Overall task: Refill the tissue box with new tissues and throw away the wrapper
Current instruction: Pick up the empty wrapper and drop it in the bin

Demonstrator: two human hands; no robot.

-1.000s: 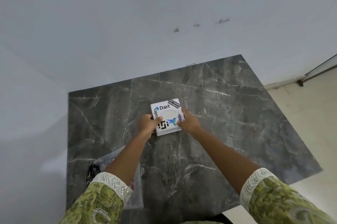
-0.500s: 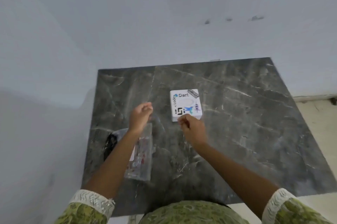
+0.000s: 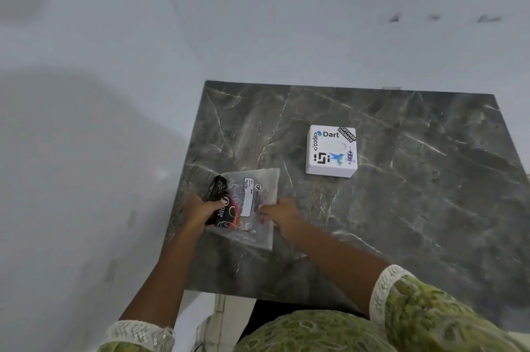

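Observation:
A white square tissue box (image 3: 331, 151) with stickers on its lid stands on the dark marble table (image 3: 415, 194), apart from both hands. Near the table's left edge lies a clear plastic wrapper (image 3: 252, 208) with a black and red printed part and a white label. My left hand (image 3: 200, 209) grips the wrapper's black left end. My right hand (image 3: 282, 215) pinches its right side, fingers closed on the plastic. Whether tissues are inside the wrapper is hard to tell.
White walls meet in a corner behind and left of the table. The table's left edge runs close to the wrapper. My green patterned sleeves and lap fill the bottom of the view.
Both hands left the tissue box and moved down-left to the wrapper, which they now hold. The view has swung left; the box stays on the table.

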